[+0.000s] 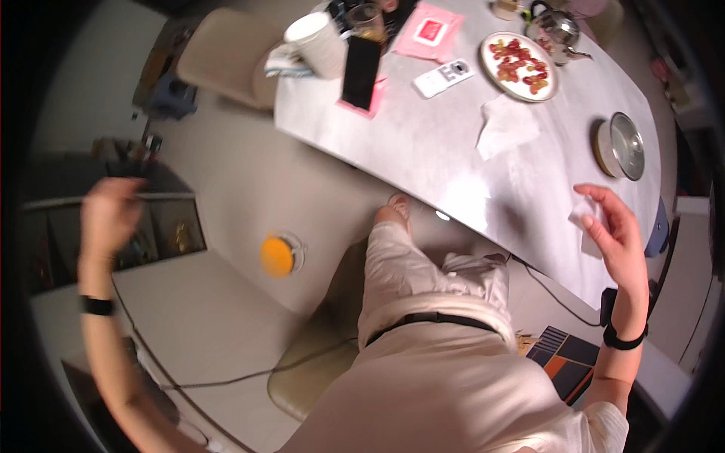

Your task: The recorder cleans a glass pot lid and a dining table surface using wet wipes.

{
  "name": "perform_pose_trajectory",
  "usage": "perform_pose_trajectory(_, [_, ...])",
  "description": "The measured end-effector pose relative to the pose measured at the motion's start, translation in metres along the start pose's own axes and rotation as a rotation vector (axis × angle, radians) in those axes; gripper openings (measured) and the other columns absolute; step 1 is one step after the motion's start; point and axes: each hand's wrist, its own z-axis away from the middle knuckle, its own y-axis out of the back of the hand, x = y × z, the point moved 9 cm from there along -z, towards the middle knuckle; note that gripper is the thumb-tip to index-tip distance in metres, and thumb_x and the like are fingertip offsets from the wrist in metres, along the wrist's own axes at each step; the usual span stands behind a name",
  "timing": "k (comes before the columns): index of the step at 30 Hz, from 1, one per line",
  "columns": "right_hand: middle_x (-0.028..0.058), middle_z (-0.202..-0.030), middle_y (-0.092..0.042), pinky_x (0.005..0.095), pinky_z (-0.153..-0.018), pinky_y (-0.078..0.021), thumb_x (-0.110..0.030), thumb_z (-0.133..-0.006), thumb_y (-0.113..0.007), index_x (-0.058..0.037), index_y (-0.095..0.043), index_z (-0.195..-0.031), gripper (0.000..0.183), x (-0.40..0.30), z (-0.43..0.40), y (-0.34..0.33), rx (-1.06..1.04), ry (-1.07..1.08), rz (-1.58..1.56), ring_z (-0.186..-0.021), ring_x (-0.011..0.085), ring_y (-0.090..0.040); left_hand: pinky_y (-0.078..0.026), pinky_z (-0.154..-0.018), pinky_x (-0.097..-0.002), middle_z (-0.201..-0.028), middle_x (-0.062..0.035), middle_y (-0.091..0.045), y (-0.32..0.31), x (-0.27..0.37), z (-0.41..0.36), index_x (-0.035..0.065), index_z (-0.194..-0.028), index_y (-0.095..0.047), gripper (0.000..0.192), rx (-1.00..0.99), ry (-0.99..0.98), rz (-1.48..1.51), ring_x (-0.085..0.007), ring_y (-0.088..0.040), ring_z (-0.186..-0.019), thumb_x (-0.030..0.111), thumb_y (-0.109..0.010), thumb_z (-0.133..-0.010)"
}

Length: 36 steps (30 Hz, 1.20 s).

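Note:
My right hand (614,232) is raised over the right end of the grey-white table (391,153), thumb and fingers around a small white thing (588,218), perhaps a folded tissue. My left hand (110,209) hangs blurred at the far left, away from the table; its fingers are not clear. Nearest to my right hand on the table stands a round metal bowl with a glass lid (620,146). A crumpled white tissue (507,124) lies in front of a plate of grapes (519,67). Left of them are a white remote control (443,78) and a black phone (361,73).
A pink wipes pack (429,33), a steel teapot (552,28), a white cup (317,42) and a drinking glass (365,20) stand at the far side. A beige chair (229,56) is at the left. An orange-topped object (277,256) and cables are on the floor.

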Motion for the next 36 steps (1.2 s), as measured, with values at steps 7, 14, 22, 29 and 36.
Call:
perform_pose_trajectory(7, [-0.0042, -0.078, -0.053, 0.0196, -0.061, -0.0368, -0.010, -0.092, -0.069, -0.0009, -0.064, -0.120, 0.029, 0.078, 0.017, 0.005, 0.176, -0.208, -0.119, -0.068, 0.0039, -0.043, -0.057, -0.074, -0.0368, -0.103, -0.0057, -0.073, -0.129, 0.350, -0.078, 0.0084, -0.106, -0.074, 0.037, 0.234, -0.550, 0.986, -0.0253, -0.069, -0.091, 0.000, -0.074, -0.070])
perform_pose_trajectory(14, [-0.0033, -0.073, -0.050, 0.0234, -0.059, -0.0355, -0.019, -0.093, -0.068, -0.0035, -0.065, -0.118, 0.030, 0.129, 0.037, 0.013, 0.334, -0.182, 0.085, -0.064, 0.0053, -0.039, -0.050, -0.096, -0.0385, -0.116, -0.0114, -0.071, -0.128, 0.405, -0.120, 0.0036, -0.121, -0.069, 0.051, 0.197, -0.649, 1.222, -0.0318, -0.064, -0.109, -0.001, -0.070, -0.070])
perform_pose_trajectory(22, [0.0071, -0.090, -0.065, 0.0288, -0.070, -0.0483, -0.039, -0.094, -0.067, -0.0053, -0.061, -0.128, 0.048, 0.208, 0.030, 0.081, 0.657, -0.296, 0.158, -0.079, 0.0139, -0.059, -0.045, -0.101, -0.0404, -0.125, -0.0156, -0.065, -0.143, 0.513, -0.125, 0.0035, -0.130, -0.062, 0.045, 0.187, -0.640, 1.397, -0.0341, -0.058, -0.116, 0.013, -0.071, -0.086])
perform_pose_trajectory(29, [0.0196, -0.113, -0.067, 0.0406, -0.085, -0.0504, -0.049, -0.093, -0.066, 0.0074, -0.053, -0.133, 0.070, 0.336, -0.007, 0.189, 0.983, -0.483, -0.119, -0.098, 0.0265, -0.064, -0.044, -0.103, -0.0416, -0.127, -0.0171, -0.064, -0.144, 0.548, -0.135, 0.0028, -0.129, -0.062, 0.045, 0.310, -0.653, 1.317, -0.0349, -0.057, -0.118, 0.012, -0.071, -0.085])
perform_pose_trajectory(36, [0.0164, -0.117, -0.063, 0.0497, -0.094, -0.0416, -0.038, -0.094, -0.069, 0.0041, -0.059, -0.131, 0.057, 0.393, -0.044, 0.216, 1.054, -0.449, -0.568, -0.110, 0.0292, -0.056, -0.048, -0.098, -0.0391, -0.120, -0.0162, -0.068, -0.156, 0.548, -0.147, 0.0024, -0.126, -0.064, 0.045, 0.271, -0.472, 1.302, -0.0321, -0.061, -0.112, 0.011, -0.074, -0.082])
